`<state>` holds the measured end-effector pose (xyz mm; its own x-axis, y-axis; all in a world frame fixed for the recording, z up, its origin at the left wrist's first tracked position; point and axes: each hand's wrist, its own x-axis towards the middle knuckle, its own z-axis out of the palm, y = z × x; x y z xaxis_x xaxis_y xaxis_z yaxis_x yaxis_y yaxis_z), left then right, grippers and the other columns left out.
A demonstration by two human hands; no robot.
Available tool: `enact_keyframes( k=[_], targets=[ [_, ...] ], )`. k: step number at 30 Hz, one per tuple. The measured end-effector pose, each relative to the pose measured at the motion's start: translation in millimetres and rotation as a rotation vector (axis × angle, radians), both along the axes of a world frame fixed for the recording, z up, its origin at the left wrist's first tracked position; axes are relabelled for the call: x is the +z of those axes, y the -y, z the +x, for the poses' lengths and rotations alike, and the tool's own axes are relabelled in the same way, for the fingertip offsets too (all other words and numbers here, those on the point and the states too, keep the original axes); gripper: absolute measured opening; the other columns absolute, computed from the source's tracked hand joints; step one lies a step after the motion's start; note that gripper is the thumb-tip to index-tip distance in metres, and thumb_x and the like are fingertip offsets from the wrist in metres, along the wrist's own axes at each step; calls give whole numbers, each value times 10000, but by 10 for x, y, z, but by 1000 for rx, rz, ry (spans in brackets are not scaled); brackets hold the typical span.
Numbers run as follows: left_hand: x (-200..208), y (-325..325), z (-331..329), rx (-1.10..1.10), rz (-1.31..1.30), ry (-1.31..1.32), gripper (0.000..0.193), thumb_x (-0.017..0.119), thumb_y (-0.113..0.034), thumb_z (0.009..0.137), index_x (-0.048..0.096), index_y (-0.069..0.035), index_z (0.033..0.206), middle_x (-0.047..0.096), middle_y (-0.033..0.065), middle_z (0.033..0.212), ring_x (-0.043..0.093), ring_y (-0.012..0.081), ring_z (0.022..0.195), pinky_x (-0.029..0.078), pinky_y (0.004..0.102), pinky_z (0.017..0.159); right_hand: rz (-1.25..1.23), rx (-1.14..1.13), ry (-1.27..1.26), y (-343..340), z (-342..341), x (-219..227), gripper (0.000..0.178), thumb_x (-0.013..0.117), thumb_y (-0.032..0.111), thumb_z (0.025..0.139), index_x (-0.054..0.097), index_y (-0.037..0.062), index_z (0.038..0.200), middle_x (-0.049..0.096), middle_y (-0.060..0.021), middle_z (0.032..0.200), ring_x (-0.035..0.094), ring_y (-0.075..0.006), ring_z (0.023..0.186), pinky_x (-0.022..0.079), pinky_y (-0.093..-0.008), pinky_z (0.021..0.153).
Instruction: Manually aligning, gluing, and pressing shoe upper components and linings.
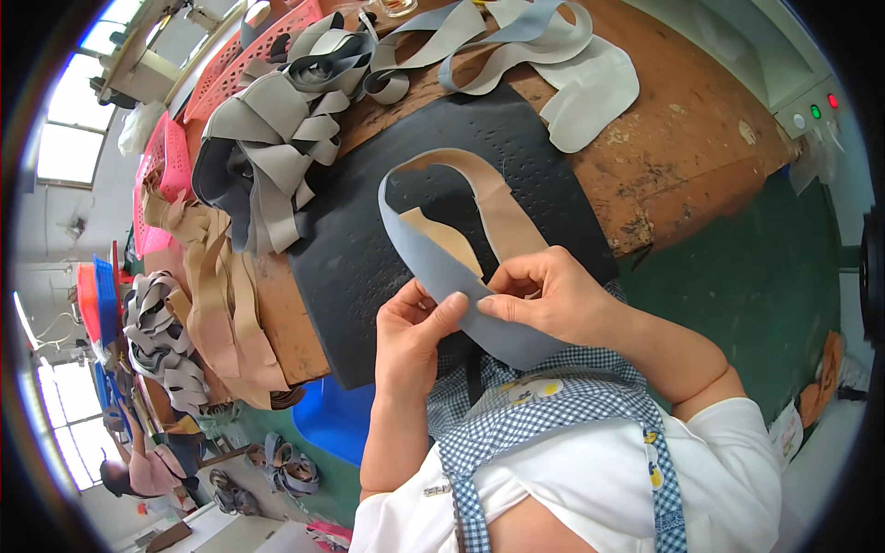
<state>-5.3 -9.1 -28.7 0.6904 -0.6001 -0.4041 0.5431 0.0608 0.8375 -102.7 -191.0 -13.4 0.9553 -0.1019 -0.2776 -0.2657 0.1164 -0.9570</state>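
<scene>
Gently now — left hand [408, 336] and right hand [564, 297] pinch the blue-grey looped strip [512, 337]; best align its edges untwisted.

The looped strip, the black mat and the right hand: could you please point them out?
Looped strip [427, 263]: head view, on its blue-grey face.
Black mat [336, 281]: head view, on its bare left part.
Right hand [556, 297]: head view, on its middle.
</scene>
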Motion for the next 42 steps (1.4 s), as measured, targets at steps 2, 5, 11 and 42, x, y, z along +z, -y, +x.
enact_keyframes(
  k=[2, 5, 11, 42],
  targets=[
    [37, 21, 26, 11, -8, -23, 220, 761, -84, 870, 668, 22, 1039, 707, 82, 946, 685, 145, 841, 590, 309, 799, -57, -2, 28, -11, -7, 13, 148, 726, 131, 901, 713, -13, 931, 697, -37, 802, 635, -65, 739, 522, -235, 684],
    [50, 24, 48, 13, -7, -18, 218, 746, -126, 896, 669, 24, 1035, 712, 89, 941, 693, 153, 838, 599, 319, 789, -78, -12, 55, -31, -25, 19, 140, 723, 121, 900, 710, -13, 937, 701, -43, 813, 639, -67, 738, 526, -237, 677],
    [41, 12, 57, 12, 13, 11, 223, 751, -108, 887, 673, 30, 1044, 720, 100, 939, 698, 154, 823, 606, 315, 750, -84, -36, 53, -51, -11, 0, 111, 713, 88, 895, 696, -6, 950, 703, -45, 828, 644, -66, 740, 529, -238, 672],
    [-20, -8, 176, 150, 0, 106, 120, 775, -26, 844, 666, -10, 892, 701, 48, 869, 652, 105, 778, 546, 261, 748, -74, -114, 141, -92, 106, -51, 80, 714, 43, 879, 677, -4, 825, 667, -19, 762, 620, -55, 680, 522, -217, 608]
  ],
)
